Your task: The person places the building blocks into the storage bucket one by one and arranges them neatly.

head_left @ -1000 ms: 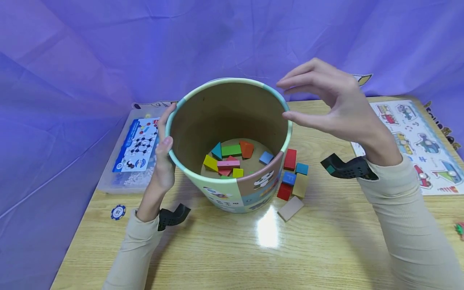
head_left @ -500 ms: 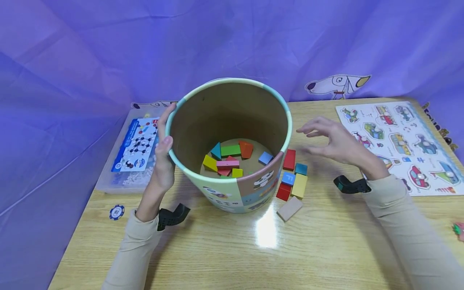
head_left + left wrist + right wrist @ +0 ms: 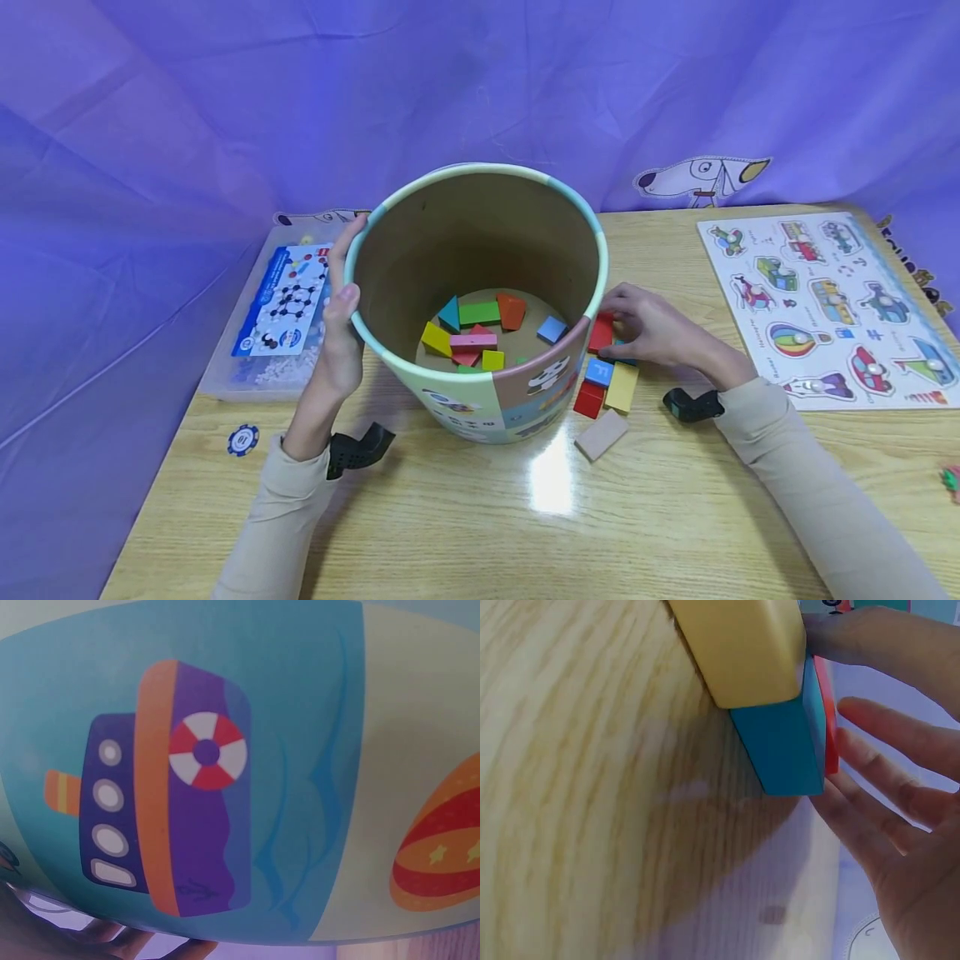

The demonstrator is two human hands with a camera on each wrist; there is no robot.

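Note:
A tall round bucket (image 3: 453,392) with printed panels stands on the table, several coloured blocks (image 3: 478,313) lying on its floor. My left hand (image 3: 339,350) grips its left rim, thumb over the edge and fingers along the outside. The left wrist view shows the printed boat side of that wall, with fingers below. To the right of the bucket, my right hand (image 3: 652,325) pinches a red block (image 3: 601,335) between thumb and fingers, partly hiding it. Right against it sit a teal block (image 3: 780,750) and a yellow block (image 3: 742,652).
A blue letter block (image 3: 598,372), another red block (image 3: 589,400) and a plain wooden block (image 3: 602,435) lie nearby. A picture puzzle board (image 3: 832,312) is at the right. A clear plastic box (image 3: 225,371) and a poker chip (image 3: 243,439) are at the left.
My right hand has come down from beside the bucket's rim to the blocks on the table and closed around a red block. The left hand and bucket stay in place.

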